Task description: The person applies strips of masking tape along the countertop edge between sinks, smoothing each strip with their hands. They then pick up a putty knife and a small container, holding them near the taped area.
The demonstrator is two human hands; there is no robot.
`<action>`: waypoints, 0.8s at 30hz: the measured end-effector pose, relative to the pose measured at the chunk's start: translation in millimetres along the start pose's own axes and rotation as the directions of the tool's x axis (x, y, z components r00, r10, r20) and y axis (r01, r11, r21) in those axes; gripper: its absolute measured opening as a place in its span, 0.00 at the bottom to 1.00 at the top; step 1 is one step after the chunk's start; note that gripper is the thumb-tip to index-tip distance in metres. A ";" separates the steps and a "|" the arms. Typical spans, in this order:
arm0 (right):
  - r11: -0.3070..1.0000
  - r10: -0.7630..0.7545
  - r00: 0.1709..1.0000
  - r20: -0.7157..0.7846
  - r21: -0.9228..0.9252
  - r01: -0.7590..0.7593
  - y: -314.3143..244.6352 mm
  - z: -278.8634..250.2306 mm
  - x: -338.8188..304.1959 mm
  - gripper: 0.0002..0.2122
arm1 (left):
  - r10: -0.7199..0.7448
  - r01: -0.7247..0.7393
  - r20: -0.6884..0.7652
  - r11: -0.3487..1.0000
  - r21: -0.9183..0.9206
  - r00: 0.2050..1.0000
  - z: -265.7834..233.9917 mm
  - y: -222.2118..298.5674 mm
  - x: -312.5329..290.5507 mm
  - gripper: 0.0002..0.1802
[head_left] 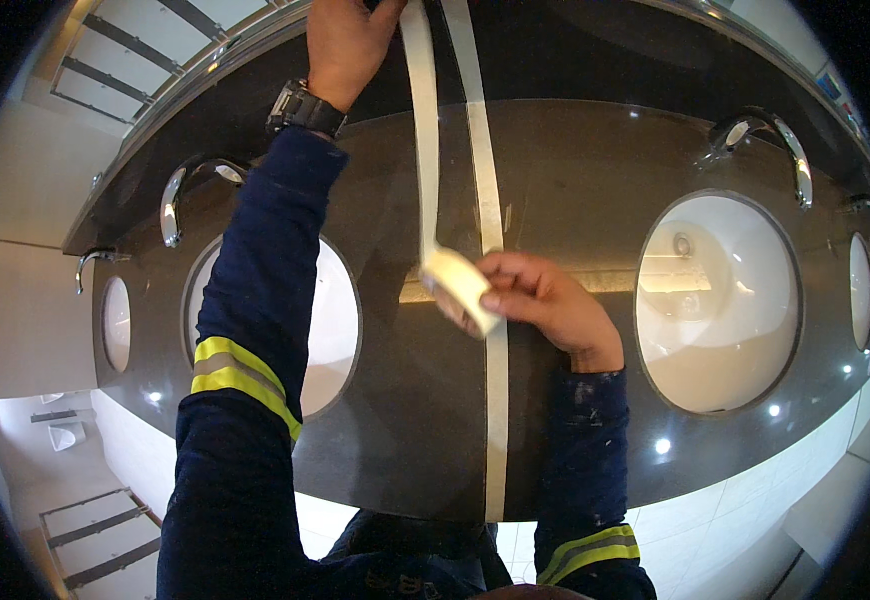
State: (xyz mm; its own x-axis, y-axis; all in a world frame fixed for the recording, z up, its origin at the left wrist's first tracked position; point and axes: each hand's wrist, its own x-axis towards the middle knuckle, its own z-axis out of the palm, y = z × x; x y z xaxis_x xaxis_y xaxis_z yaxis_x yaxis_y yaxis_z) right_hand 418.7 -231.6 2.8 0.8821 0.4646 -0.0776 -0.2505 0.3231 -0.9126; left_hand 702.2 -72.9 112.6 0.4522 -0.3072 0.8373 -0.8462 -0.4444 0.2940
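Note:
My right hand (560, 305) pinches a roll of pale yellow masking tape (463, 292) over the dark countertop, its edges a little blurred. From the roll a loose strip of tape (421, 130) runs up to the top edge of the view, beside my left hand (347, 50). That hand reaches to the back of the counter. Most of its fingers are cut off by the picture's edge, so its grip is hidden. To the right of the loose strip, a second tape strip (496, 420) lies across the counter from back to front, passing behind the roll.
A white round basin (720, 300) is set into the countertop (395, 400) on the right. Another basin (333, 330) is partly covered by my left forearm. Curved chrome taps stand behind them, one (795, 165) at right, one (172, 205) at left. Smaller-looking basins show at both ends.

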 end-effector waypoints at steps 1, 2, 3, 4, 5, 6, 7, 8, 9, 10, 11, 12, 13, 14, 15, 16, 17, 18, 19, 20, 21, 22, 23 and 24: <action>0.999 0.039 0.994 0.102 -0.029 -0.037 3.7 1.5 1.4 0.12 | -0.044 0.046 0.028 0.996 -0.082 0.999 -2.7 1.5 2.1 0.05; 0.997 0.063 0.990 0.125 -0.051 -0.057 4.3 5.2 2.3 0.10 | -0.052 0.058 0.047 0.989 -0.132 0.998 -4.7 2.6 3.6 0.04; 0.994 0.088 0.985 0.148 -0.073 -0.078 4.7 8.1 3.0 0.09 | -0.060 0.071 0.066 0.981 -0.182 0.996 -6.3 4.1 4.9 0.04; 0.995 0.089 0.981 0.172 -0.053 -0.081 5.6 8.4 3.3 0.08 | -0.068 0.086 0.085 0.968 -0.234 0.994 -7.5 7.1 6.4 0.03; 0.996 0.090 0.977 0.195 -0.032 -0.085 7.1 8.1 3.8 0.08 | -0.065 0.080 0.087 0.980 -0.184 0.994 -9.3 10.0 7.4 0.03; 0.996 0.090 0.972 0.218 -0.011 -0.090 7.7 7.7 3.8 0.07 | -0.062 0.074 0.090 0.988 -0.135 0.994 -11.3 13.2 7.9 0.03; 0.996 0.093 0.976 0.197 -0.008 -0.093 6.4 7.9 3.2 0.07 | -0.060 0.068 0.095 0.994 -0.081 0.994 -13.1 15.3 7.2 0.03; 0.995 0.096 0.980 0.176 -0.005 -0.097 3.2 7.9 1.6 0.07 | -0.041 0.048 0.095 0.996 -0.070 0.995 -13.2 14.0 6.8 0.03; 0.995 0.099 0.983 0.154 -0.003 -0.100 1.8 7.4 0.4 0.07 | -0.022 0.028 0.094 0.998 -0.059 0.995 -12.8 11.2 7.0 0.03; 0.997 0.081 0.986 0.145 -0.002 -0.081 2.6 6.7 0.6 0.07 | 0.000 0.004 0.093 0.999 -0.048 0.996 -12.6 9.6 8.4 0.04; 0.998 0.062 0.989 0.136 -0.002 -0.062 4.4 5.8 1.1 0.07 | 0.021 -0.022 0.071 1.000 0.018 0.997 -11.4 8.4 8.8 0.04; 0.999 0.043 0.991 0.127 -0.002 -0.043 5.5 5.2 1.6 0.07 | 0.043 -0.047 0.049 0.995 0.084 0.998 -9.8 7.5 8.4 0.04; 0.999 0.032 0.994 0.106 -0.013 -0.031 4.9 4.6 1.4 0.07 | 0.064 -0.067 0.026 0.987 0.147 0.998 -7.6 7.3 7.5 0.05; 1.000 0.021 0.996 0.085 -0.025 -0.019 4.2 4.2 1.5 0.07 | 0.070 -0.073 0.025 0.985 0.156 0.997 -5.9 6.8 6.6 0.05; 0.999 0.009 0.998 0.064 -0.036 -0.007 3.4 3.8 1.1 0.07 | 0.076 -0.079 0.025 0.983 0.165 0.997 -4.4 6.3 5.9 0.05; 1.000 0.003 0.999 0.053 -0.029 -0.001 2.9 3.7 0.1 0.07 | 0.080 -0.084 0.027 0.981 0.176 0.996 -3.3 6.5 4.9 0.06; 1.000 -0.004 0.999 0.043 -0.022 0.005 1.6 3.9 -1.1 0.07 | 0.104 -0.106 0.023 0.978 0.180 0.994 -1.9 6.7 4.1 0.06; 1.000 -0.010 0.999 0.033 -0.015 0.010 0.9 3.8 -1.9 0.07 | 0.127 -0.129 0.020 0.974 0.184 0.992 -0.5 6.9 3.3 0.06; 1.000 -0.010 0.999 0.044 -0.018 0.011 1.1 3.0 -2.0 0.07 | 0.151 -0.151 0.016 0.970 0.188 0.988 0.7 7.8 2.9 0.06; 1.000 -0.011 0.998 0.055 -0.022 0.012 1.2 1.9 -1.9 0.07 | 0.161 -0.160 0.013 0.972 0.171 0.987 1.5 8.4 2.7 0.06; 1.000 -0.011 0.998 0.066 -0.025 0.013 1.5 1.1 -1.7 0.08 | 0.170 -0.169 0.009 0.974 0.153 0.985 2.0 9.0 2.6 0.06; 1.000 -0.006 0.998 0.061 -0.023 0.007 2.0 1.8 -1.3 0.08 | 0.179 -0.178 0.005 0.974 0.137 0.984 2.1 9.3 2.8 0.06; 1.000 -0.001 0.998 0.057 -0.020 0.002 2.9 3.4 -0.5 0.08 | 0.172 -0.171 0.006 0.974 0.151 0.985 2.2 9.1 2.8 0.06; 1.000 0.004 0.999 0.052 -0.017 -0.004 3.6 4.1 0.3 0.08 | 0.165 -0.164 0.008 0.972 0.166 0.986 2.2 8.7 2.5 0.06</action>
State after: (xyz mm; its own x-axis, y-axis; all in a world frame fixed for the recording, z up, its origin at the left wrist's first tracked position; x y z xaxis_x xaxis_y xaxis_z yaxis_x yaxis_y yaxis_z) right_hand 416.4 -226.9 1.2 0.8589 0.5085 -0.0606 -0.2466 0.3070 -0.9192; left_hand 696.6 -79.4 116.2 0.3086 -0.3828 0.8708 -0.8501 -0.5218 0.0719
